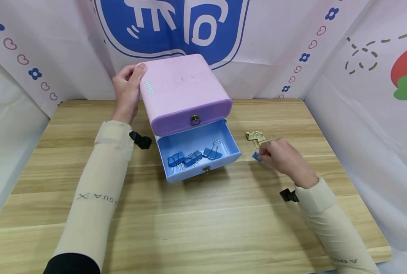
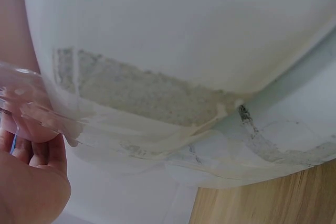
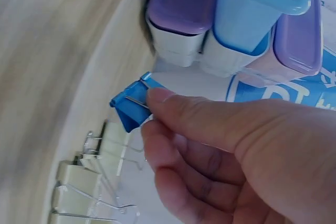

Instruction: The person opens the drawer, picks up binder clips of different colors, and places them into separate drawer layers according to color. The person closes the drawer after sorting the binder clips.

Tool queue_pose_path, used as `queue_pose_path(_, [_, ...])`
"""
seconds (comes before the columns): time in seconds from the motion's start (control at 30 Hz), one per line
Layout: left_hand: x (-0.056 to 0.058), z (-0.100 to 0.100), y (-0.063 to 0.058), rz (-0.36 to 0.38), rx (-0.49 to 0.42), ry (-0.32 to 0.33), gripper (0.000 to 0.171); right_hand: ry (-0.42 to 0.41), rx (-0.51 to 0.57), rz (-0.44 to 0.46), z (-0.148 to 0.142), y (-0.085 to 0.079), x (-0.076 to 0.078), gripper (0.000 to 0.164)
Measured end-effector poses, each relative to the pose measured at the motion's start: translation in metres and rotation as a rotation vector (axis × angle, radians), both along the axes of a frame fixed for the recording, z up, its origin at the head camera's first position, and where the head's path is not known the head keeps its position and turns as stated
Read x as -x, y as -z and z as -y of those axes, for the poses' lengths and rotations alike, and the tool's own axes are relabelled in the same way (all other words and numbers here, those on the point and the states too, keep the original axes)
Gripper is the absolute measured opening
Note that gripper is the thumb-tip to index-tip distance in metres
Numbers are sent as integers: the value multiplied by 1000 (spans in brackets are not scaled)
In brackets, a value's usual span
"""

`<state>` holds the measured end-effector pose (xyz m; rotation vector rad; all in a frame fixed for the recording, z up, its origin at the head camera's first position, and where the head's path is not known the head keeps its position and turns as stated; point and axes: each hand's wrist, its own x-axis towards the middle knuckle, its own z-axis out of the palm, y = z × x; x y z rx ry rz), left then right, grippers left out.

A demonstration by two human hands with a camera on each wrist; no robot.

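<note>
My right hand pinches a blue binder clip by its wire handle between thumb and forefinger. Just beyond that hand lie yellowish binder clips on the table. To the left stands a small stacked drawer box with a pink top. Its middle blue drawer is pulled out and holds several blue binder clips. With the thumb on top, my left hand grips the box's back left corner; its fingers are curled at the edge in the left wrist view.
Under everything is a wooden table. A white printed cloth hangs behind it, with another sheet along the right side. The purple drawer above the open one is closed.
</note>
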<state>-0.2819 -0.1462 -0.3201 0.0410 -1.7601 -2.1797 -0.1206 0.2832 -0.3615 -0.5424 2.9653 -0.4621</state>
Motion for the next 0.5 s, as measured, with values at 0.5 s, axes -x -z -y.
queue_pose_path(0.5, [1,-1,0,-3,4,-9,22,7,77,-194,12,-26,-2,7])
